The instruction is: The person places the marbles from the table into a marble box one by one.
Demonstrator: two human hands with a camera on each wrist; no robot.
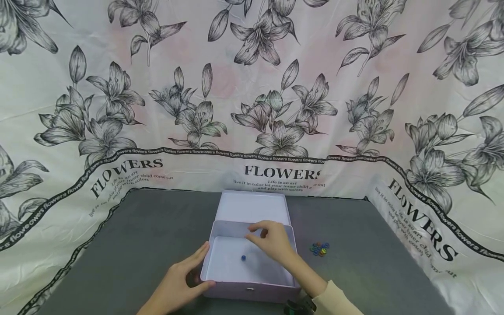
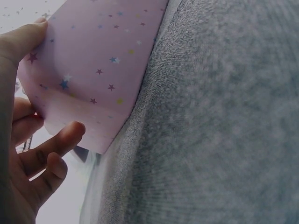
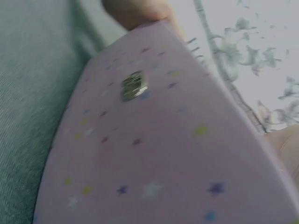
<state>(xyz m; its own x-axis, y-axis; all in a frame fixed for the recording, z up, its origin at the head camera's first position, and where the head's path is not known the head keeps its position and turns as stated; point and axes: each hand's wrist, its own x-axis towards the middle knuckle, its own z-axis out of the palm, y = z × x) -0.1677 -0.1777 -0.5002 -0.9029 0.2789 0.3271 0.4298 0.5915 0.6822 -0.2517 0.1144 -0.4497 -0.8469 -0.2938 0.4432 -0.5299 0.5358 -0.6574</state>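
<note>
A lidded box (image 1: 252, 294), pink with printed stars outside and pale inside, stands with its lid (image 1: 252, 208) swung back. My left hand (image 1: 179, 278) grips its front left corner, thumb at the front wall and fingers along the left side. Inside the box's outline a small dark blue marble (image 1: 243, 258) shows; whether it touches the floor I cannot tell. Over the box's interior hovers my right hand (image 1: 271, 240), thumb and index finger bent with a gap between the tips and nothing visible in it. The right wrist view shows the box's front wall and metal clasp (image 3: 134, 86).
To the right of the box lies a small cluster of coloured marbles (image 1: 320, 249) on the grey tabletop (image 1: 157, 227). A flower-printed cloth (image 1: 220, 170) hangs behind and around the table. A dark object (image 1: 295, 307) sits by the right forearm at the bottom edge.
</note>
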